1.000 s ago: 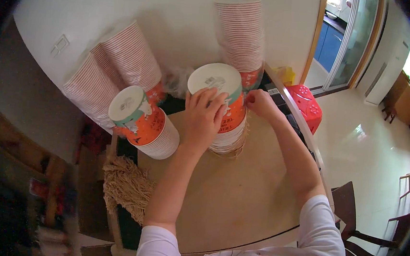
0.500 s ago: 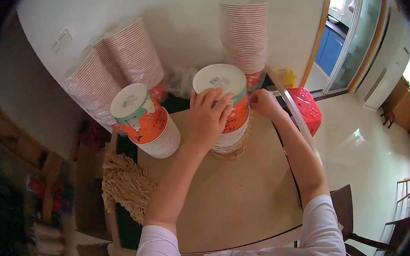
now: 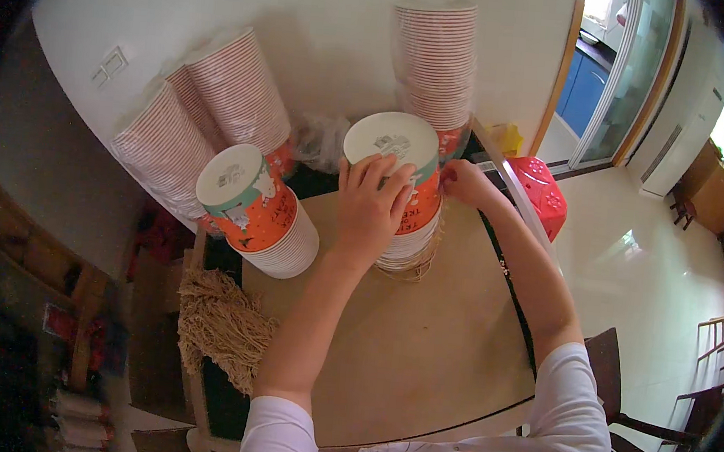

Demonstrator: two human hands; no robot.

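An upside-down stack of paper buckets (image 3: 418, 209), orange with a green band and pale base, stands on the table before me. My left hand (image 3: 373, 197) is closed over its near edge, fingers curved onto the top bucket's base and side. At the stack's right side my right hand (image 3: 465, 183) is closed in a pinch; its fingertips are partly hidden. Thin tan twine (image 3: 413, 273) loops around the stack's lower part and runs up the right side toward that hand. A second upside-down bucket stack (image 3: 265, 218) leans slightly to the left.
A bundle of tan twine strands (image 3: 222, 325) lies at the table's left edge. Tall plastic-wrapped bucket stacks (image 3: 237, 80) line the wall, with another wrapped stack (image 3: 434, 62) behind my hands. A red stool (image 3: 537, 193) stands beyond the right edge; a dark chair (image 3: 610, 373) is nearer.
Both hands stay at the same stack, with only a slight shift of the right fingers. The view has moved a little.
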